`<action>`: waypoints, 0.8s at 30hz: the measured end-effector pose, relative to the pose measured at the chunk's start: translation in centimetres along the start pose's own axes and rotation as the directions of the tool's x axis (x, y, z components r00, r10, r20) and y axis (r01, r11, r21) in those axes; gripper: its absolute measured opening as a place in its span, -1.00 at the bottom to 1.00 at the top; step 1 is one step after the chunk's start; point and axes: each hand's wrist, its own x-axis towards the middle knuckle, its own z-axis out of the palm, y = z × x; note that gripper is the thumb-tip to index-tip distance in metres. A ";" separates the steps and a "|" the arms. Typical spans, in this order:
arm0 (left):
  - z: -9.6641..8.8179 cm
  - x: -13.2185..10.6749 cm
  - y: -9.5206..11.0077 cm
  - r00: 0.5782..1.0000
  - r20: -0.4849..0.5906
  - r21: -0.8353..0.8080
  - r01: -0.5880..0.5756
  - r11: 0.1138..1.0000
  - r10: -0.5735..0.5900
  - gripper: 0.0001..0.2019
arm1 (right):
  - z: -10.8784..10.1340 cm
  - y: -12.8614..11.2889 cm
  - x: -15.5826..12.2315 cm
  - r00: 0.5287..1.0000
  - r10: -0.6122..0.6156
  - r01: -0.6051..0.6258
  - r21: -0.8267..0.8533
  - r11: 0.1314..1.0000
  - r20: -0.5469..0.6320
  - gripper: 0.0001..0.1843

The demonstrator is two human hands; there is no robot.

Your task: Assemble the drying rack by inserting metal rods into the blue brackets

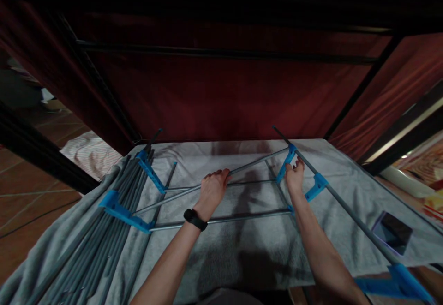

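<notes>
A grey metal rod frame with blue plastic connectors lies on a grey towel [249, 245]. My left hand [213, 190], with a black watch at the wrist, is closed around a slanted grey rod [258, 162] near the frame's middle. My right hand [295, 176] grips the frame at a blue connector [286, 162] where that rod meets a long diagonal rod [349, 210]. Another blue connector [316, 186] sits just right of my right hand. Two more cross rods run below my hands toward a blue bracket [124, 212] at the left.
A bundle of grey rods [104, 236] lies along the towel's left side. A dark phone [392, 232] rests on the towel at right. Dark red fabric walls on a black frame [221, 92] rise behind. Tiled floor [31, 203] shows at left. A blue bracket [403, 282] sits bottom right.
</notes>
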 end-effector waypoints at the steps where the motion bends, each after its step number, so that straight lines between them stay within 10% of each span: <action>1: 0.1 0.2 0.1 1.000 0.000 0.010 -0.004 1.000 0.004 -0.69 | 0.2 -0.3 0.7 1.000 -0.017 0.017 0.019 1.000 0.010 -0.31; 24: -1.9 4.8 -2.6 0.978 -0.099 0.166 -0.168 0.972 0.186 -0.72 | 0.3 -1.3 2.4 0.993 -0.102 0.096 0.093 0.991 0.062 -0.57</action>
